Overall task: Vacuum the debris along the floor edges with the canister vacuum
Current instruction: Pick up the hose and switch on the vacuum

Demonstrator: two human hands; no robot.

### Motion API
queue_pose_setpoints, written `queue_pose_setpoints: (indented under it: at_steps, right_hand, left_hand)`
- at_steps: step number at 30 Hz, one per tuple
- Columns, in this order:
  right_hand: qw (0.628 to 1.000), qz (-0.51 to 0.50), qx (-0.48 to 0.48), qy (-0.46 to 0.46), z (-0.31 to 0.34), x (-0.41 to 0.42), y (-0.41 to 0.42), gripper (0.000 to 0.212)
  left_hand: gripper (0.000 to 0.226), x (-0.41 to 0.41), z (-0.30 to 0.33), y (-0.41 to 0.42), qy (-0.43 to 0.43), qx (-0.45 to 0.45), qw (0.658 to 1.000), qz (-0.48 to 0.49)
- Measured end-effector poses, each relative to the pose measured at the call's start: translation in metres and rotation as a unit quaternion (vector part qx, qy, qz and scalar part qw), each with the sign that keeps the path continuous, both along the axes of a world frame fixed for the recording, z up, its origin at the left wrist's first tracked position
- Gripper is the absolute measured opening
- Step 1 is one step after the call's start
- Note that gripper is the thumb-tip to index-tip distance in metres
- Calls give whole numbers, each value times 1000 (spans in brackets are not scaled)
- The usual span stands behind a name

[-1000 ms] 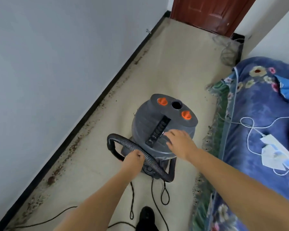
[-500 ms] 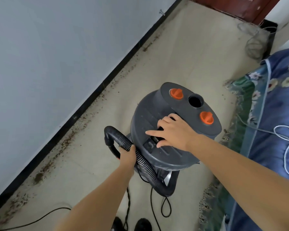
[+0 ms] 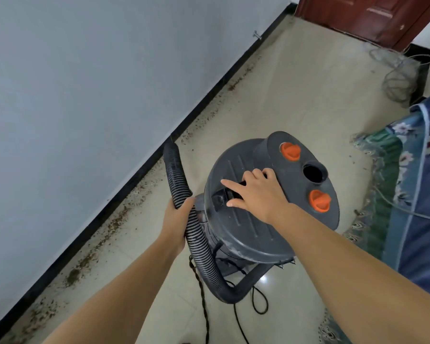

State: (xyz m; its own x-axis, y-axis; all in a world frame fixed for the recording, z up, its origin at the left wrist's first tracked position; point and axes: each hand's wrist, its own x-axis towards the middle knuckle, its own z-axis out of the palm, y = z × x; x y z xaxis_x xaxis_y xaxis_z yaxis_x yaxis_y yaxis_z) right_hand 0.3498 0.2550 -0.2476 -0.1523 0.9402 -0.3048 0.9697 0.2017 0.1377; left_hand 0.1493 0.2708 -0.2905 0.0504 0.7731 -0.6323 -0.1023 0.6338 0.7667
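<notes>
1 canister vacuum [image 3: 248, 219], 2 orange knobs [image 3: 290, 151], 1 hose [image 3: 199, 234], 2 hands [image 3: 258, 192]

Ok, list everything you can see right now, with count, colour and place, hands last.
canister vacuum: 1, dark grey, mid floor.
orange knobs: 2, on the vacuum top, either side of a round hole.
hose: 1, black ribbed, loops from under the canister up toward the baseboard.
debris: brown specks, scattered along the baseboard.
baseboard: 1, black, foot of the grey wall.
cords: black, on the floor below the canister.
door: 1, red-brown, far end.
bedding: blue floral, right edge.
left hand: grips the hose.
right hand: on the canister's top handle slot.
</notes>
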Motion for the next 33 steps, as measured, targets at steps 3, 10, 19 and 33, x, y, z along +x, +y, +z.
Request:
queue_pose_setpoints:
  at_steps: [3, 10, 19, 33]
  right_hand:
    - [998, -52, 11, 22, -4, -25, 11, 60]
    - [988, -143, -14, 56, -7, -60, 27, 57]
    - [535, -470, -232, 663, 95, -120, 9, 60]
    - [657, -261, -230, 669, 198, -166, -176, 36]
  left_hand:
    - [14, -22, 28, -10, -62, 21, 997, -27]
    - [18, -71, 82, -57, 18, 109, 988, -112]
    - [32, -94, 140, -126, 57, 158, 969, -179]
    - [67, -130, 224, -72, -294, -97, 949, 69]
